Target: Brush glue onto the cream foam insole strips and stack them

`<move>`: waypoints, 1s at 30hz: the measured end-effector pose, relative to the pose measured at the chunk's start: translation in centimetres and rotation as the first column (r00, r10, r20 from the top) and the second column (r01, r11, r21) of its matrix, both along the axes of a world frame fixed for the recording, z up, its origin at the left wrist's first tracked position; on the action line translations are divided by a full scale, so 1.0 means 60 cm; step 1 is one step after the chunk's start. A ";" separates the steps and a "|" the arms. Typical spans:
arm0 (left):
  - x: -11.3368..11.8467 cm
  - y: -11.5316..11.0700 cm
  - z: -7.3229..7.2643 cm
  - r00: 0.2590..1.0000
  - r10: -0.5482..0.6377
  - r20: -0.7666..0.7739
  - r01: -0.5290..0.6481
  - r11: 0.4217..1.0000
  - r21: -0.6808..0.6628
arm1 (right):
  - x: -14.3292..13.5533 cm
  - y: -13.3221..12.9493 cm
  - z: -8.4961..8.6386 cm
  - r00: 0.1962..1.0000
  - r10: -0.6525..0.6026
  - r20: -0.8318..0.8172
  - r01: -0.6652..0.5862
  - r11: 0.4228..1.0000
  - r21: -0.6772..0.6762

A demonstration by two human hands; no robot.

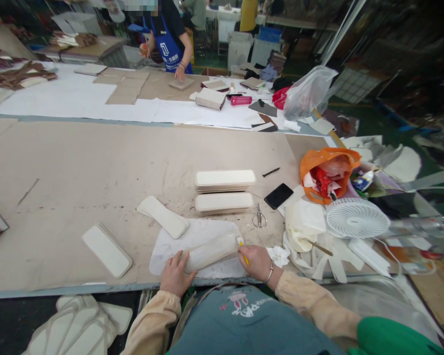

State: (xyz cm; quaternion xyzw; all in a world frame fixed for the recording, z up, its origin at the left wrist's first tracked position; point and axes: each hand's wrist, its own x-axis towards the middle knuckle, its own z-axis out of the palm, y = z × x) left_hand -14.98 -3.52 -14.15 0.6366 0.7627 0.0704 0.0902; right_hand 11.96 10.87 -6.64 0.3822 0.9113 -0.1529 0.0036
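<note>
My left hand lies with its fingers spread over the left end of a pale rounded strip, pressing it down. The strip slants across a white sheet near the table's front edge. A slim yellow-handled brush is gripped in the closed fingers of my right hand. Its pale tip meets the strip's right end. Just beyond are a few cream strips partly overlapping the sheet, and two neat stacks, a nearer stack and a farther stack. Scissors lie to their right.
Another small stack sits at the left. A phone, a pen, an orange bag and a white fan occupy the right side. Across the far table stands a person in a blue apron. More pieces rest below the front edge.
</note>
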 end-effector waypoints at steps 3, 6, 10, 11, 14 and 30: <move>0.000 0.001 -0.001 1.000 -0.002 0.000 0.002 1.000 0.000 | -0.015 -0.016 -0.007 0.990 0.140 -0.034 -0.143 0.987 -0.071; -0.002 0.000 -0.003 1.000 -0.020 -0.001 0.020 1.000 0.014 | -0.037 -0.025 -0.004 0.953 0.195 -0.231 -0.228 0.965 -0.127; -0.004 -0.001 -0.002 1.000 -0.010 0.008 0.010 1.000 0.008 | -0.022 -0.001 0.000 0.972 0.036 -0.230 -0.046 0.998 -0.038; -0.004 -0.001 -0.002 1.000 -0.006 0.013 0.006 1.000 0.003 | -0.015 0.007 -0.003 0.982 -0.003 -0.188 0.001 1.000 -0.010; -0.004 0.000 0.000 1.000 0.002 0.030 -0.002 1.000 -0.022 | -0.011 0.012 -0.015 0.997 0.024 -0.072 -0.023 1.000 0.020; 0.018 0.006 0.037 0.961 0.204 0.186 -0.174 0.970 -0.168 | 0.036 0.035 -0.028 0.673 -0.643 -0.366 0.309 0.694 -0.650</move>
